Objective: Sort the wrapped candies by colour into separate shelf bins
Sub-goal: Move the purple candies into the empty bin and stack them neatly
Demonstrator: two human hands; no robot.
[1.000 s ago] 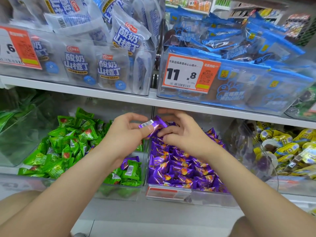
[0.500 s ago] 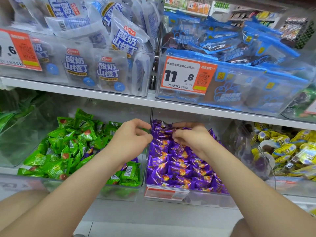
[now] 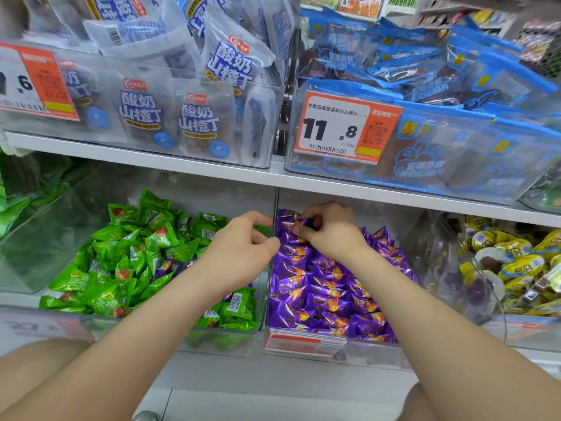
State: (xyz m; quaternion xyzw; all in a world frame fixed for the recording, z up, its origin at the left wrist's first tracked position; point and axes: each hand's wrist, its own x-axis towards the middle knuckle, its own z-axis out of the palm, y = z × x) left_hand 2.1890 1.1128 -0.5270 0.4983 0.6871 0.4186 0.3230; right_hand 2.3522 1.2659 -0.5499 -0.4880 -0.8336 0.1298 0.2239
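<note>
Purple candy (image 3: 300,223): pinched, seemingly, by right hand (image 3: 331,235) at rear edge of purple bin (image 3: 364,354). Left hand (image 3: 243,241) loosely curled, empty, over right edge of green bin (image 3: 218,341).

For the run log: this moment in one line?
right hand pinches purple candy in purple bin | left hand empty | purple strays in green bin

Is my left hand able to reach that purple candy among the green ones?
Likely yes: the left hand hovers over the green bin, seemingly empty, and the purple candy lies uncovered beside the forearm.
</note>
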